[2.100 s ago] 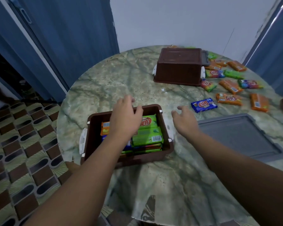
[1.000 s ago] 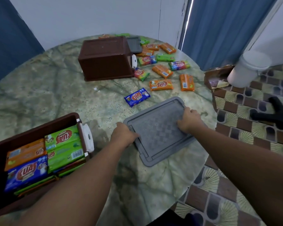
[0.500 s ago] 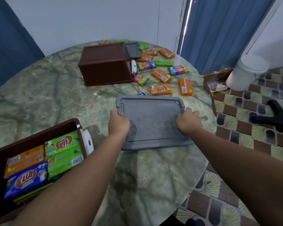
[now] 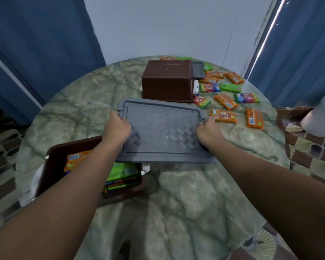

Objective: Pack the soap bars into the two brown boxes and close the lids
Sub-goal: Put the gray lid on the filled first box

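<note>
I hold a grey lid (image 4: 163,132) flat in the air over the table, my left hand (image 4: 117,126) gripping its left edge and my right hand (image 4: 208,131) its right edge. Its near left corner overhangs the open brown box (image 4: 54,162) at the near left, which is filled with soap bars (image 4: 120,172) in green, orange and blue wrappers. My left forearm hides part of that box. A second brown box (image 4: 167,81) lies upside down at the far side. Several loose soap bars (image 4: 223,116) lie scattered to its right.
The round green marble table (image 4: 176,203) ends close on every side. A second grey lid (image 4: 198,69) lies behind the far box. A white bin (image 4: 321,119) and a brown stand (image 4: 293,117) are off the table's right edge. Blue curtains hang left and right.
Both hands took the grey lid from the table at the right, lifted it and carried it left toward the filled box. The view swung back left with it.
</note>
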`<state>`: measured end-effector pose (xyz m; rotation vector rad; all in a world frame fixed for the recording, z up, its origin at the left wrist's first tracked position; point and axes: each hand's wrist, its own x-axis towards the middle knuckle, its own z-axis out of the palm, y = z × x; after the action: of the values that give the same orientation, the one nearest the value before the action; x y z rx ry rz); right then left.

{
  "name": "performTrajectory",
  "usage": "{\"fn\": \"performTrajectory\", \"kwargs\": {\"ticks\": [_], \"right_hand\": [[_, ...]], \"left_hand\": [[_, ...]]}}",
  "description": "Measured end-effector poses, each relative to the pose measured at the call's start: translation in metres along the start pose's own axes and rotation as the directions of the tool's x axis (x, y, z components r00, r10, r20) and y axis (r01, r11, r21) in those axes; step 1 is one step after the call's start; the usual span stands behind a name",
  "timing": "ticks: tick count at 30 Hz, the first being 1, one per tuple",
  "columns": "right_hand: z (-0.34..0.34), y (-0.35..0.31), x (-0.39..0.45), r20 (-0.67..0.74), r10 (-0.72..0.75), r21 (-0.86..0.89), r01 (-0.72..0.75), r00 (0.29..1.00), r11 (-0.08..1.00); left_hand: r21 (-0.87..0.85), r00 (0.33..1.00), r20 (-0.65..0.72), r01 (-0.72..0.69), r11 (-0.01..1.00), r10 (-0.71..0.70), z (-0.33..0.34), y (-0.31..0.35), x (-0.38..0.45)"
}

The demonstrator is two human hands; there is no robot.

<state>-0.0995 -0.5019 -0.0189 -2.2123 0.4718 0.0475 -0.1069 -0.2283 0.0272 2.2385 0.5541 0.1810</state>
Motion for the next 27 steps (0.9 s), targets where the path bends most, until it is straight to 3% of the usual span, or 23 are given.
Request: {"fn": "performTrajectory", "kwargs": {"ticks": [9,17,27], "right_hand": [[0.068,-0.083,-0.047,0.136,-0.152,0.013,0.152,0.979,0.988],[0.118,-0.109,-0.083,0.262,-0.223,-0.03,0.239,0.939,0.971],[0.135,-0.109,-0.101,0.276,-0.321,-0.179,0.377,0.906,0.909]], "left_hand": [[-0.046,0.984,-0.096,0.144,0.988,-0.148,-0.107,-0.078,0.003],[-0.076,0.974,-0.039,0.219,0.973,-0.222,-0.16,-0.148,-0.003],[0.23,0.979,-0.082,0.201,0.952,-0.187,-0.175,-0.184,-0.01]]}}
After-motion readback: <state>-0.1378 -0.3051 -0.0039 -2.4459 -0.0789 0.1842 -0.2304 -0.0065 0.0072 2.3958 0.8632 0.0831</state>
